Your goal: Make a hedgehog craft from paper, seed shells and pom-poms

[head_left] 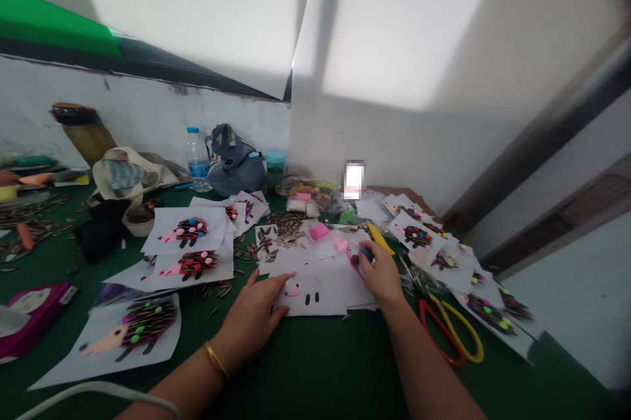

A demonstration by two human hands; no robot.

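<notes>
A white sheet point(323, 305) lies in front of me with a pink face piece point(294, 290), a faint curved outline and two dark foot shapes on it. My left hand point(256, 307) rests at its left edge, fingers stretched out, the index fingertip by a small pink bit at the top of the face. To the right, my right hand point(379, 272) has its fingers closed at a small dark bluish thing, mostly hidden by them. A dark round piece point(355, 259) and a pink strip lie beside those fingers. Pink clay-like lumps point(319, 231) sit behind the sheet.
Sunflower seeds point(283, 233) are spread behind the sheet. Finished hedgehog pictures point(190, 229) are stacked left, with more point(444, 256) at right. Red-and-yellow-handled scissors point(456, 334) lie right of my forearm, a yellow cutter point(379, 238) behind my right hand. A water bottle point(198, 163) stands by the wall.
</notes>
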